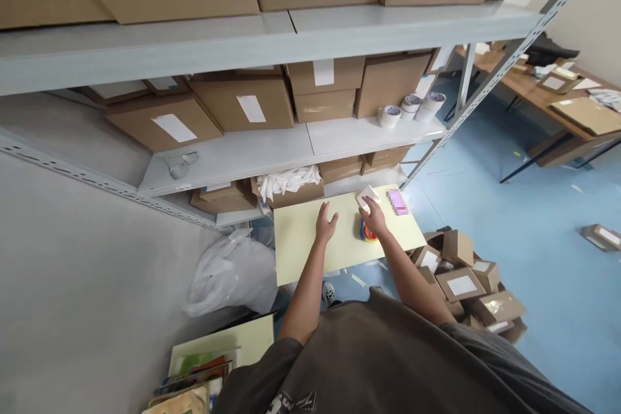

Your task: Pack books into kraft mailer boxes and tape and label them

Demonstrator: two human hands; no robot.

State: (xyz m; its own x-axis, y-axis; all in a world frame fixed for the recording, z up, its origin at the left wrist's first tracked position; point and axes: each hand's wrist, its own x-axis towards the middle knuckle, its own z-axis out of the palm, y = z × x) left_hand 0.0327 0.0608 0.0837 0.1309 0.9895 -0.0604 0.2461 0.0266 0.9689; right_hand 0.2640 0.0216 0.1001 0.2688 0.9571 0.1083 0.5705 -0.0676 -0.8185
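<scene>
My left hand (325, 223) rests on the pale yellow table (301, 242), fingers spread and holding nothing. My right hand (372, 217) is closed on a small white flat box (367, 196), held just above the tabletop. Directly under that hand lies a tape dispenser (367, 233) with red and blue parts. A pink sheet (398, 201) lies on the table just right of the white box.
A grey metal shelf rack (272, 149) with brown cartons stands behind the table; tape rolls (410, 107) sit at its right end. Small cartons are piled on the blue floor (473, 288) to the right. A white plastic bag (233, 275) lies left.
</scene>
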